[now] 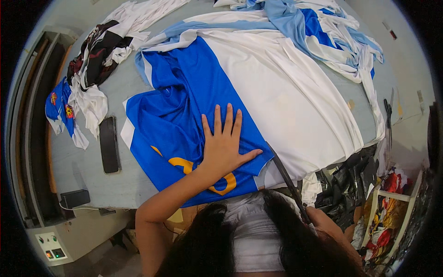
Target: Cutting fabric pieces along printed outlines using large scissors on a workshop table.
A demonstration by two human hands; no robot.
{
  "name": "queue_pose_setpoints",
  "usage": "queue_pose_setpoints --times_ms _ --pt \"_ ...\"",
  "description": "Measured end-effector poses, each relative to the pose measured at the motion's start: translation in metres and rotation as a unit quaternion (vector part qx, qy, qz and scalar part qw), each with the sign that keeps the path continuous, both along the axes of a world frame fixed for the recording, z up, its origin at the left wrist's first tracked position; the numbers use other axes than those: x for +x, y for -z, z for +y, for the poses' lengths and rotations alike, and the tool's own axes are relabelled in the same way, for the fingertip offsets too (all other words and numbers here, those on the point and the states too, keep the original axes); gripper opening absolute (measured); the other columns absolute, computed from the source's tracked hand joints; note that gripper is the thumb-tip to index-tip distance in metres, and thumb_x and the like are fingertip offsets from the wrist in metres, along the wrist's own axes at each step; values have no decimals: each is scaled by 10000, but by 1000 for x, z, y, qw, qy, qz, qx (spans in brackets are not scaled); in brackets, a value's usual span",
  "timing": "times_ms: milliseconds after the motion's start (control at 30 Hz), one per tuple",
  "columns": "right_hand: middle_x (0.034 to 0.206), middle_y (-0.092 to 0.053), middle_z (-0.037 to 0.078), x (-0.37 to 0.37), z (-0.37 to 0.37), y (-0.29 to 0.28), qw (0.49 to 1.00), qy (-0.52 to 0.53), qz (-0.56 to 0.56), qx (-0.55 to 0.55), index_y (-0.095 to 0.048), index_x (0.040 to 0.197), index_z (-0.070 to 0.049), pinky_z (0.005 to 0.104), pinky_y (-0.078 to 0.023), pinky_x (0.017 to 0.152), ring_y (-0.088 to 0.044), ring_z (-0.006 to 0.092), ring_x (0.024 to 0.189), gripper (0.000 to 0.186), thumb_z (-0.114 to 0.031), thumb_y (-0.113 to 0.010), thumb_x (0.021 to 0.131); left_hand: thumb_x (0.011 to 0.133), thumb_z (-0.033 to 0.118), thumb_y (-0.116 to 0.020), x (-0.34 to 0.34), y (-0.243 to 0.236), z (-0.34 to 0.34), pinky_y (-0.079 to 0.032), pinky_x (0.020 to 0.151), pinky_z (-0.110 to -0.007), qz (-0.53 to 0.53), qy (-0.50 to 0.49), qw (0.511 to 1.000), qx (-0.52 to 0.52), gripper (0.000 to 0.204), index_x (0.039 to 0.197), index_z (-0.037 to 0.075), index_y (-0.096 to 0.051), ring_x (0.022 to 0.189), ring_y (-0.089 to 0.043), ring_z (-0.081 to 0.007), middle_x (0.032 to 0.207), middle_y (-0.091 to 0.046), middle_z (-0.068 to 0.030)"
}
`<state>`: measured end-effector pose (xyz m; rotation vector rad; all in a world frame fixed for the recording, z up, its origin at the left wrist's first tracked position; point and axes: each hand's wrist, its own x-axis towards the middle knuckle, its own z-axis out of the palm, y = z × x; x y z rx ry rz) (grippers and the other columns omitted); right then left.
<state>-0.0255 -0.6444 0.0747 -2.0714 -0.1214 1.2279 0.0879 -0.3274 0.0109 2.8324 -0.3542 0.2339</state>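
My left hand [224, 141] lies flat with fingers spread on a blue printed fabric [184, 106] with orange-yellow lettering, pressing it to the table. The blue piece adjoins a wide white fabric [277, 87], which spreads to the right. Near the table's front edge, my right hand [325, 224] is closed around the handle end of long dark scissors [288, 180]. Their blades point away from me along the blue fabric's right edge, by the white cloth. The handles are mostly hidden by my hand and by dark hair hanging in front.
A black phone [109, 144] and a small black box with a cable [75, 198] lie on the grey table [129, 189]. Crumpled fabrics [94, 60] sit at left; light-blue and white cloth [295, 23] at the back. Black plastic [346, 184] and a scrap-filled shelf [392, 196] stand right.
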Motion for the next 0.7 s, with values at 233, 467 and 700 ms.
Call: queue_pose_setpoints --times_ms 233,467,700 --pt "836 -508 193 -10 3 -5 999 36 -4 -2 -514 977 25 383 -398 735 -503 315 813 529 -461 -594 784 672 686 -555 2 -2 0 -54 1016 -627 6 16 1000 -6 1021 1356 -23 -286 1328 -135 -428 1426 -215 -231" --pt "925 -531 210 -14 -5 13 993 97 68 24 -512 1029 28 383 -404 777 -507 331 857 541 -457 -573 797 653 700 -559 -3 0 3 -50 1018 -626 5 4 1000 -4 1045 1357 -22 -285 1328 -135 -427 1425 -218 -231" --pt "909 -533 214 1 16 -12 998 38 30 -34 -515 1029 30 392 -406 776 -514 340 836 512 -422 -581 797 643 705 -561 -4 1 2 -54 1018 -626 -1 -5 1000 -5 1051 1353 -22 -295 1326 -140 -425 1422 -225 -231"
